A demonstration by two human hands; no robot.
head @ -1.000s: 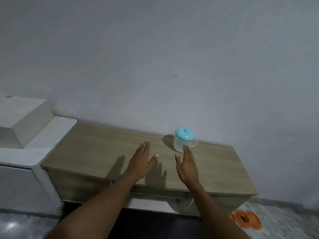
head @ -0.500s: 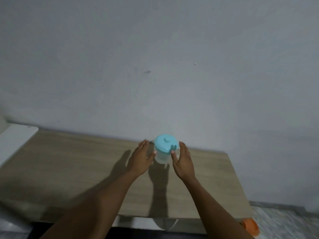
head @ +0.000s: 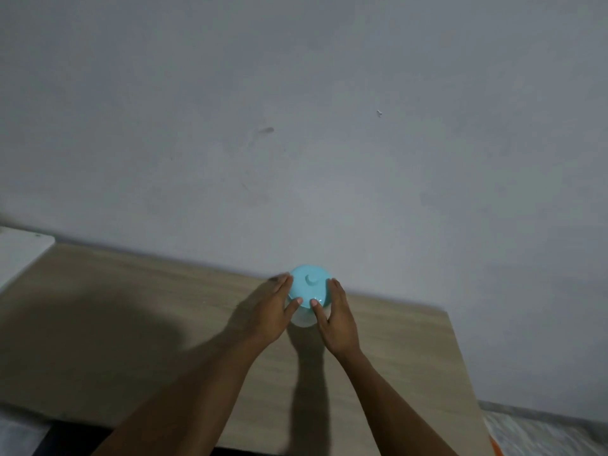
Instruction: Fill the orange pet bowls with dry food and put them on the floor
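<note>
A small translucent container with a light blue lid [head: 309, 286] stands on the wooden tabletop [head: 131, 324], close to the wall. My left hand [head: 274, 311] presses against its left side and my right hand [head: 335, 317] against its right side, thumbs on the near edge of the lid. Both hands clasp it between them. The lower body of the container is mostly hidden by my hands. A sliver of an orange pet bowl [head: 495, 449] shows on the floor at the bottom right edge.
A plain grey wall [head: 296, 126] rises right behind the table. A white surface [head: 19, 251] adjoins the table's left end. Patterned floor [head: 543, 436] shows beyond the table's right edge.
Both hands reached forward from the open tabletop and closed in on the blue-lidded container. My view moved nearer and to the right, so the orange bowls have almost left the frame.
</note>
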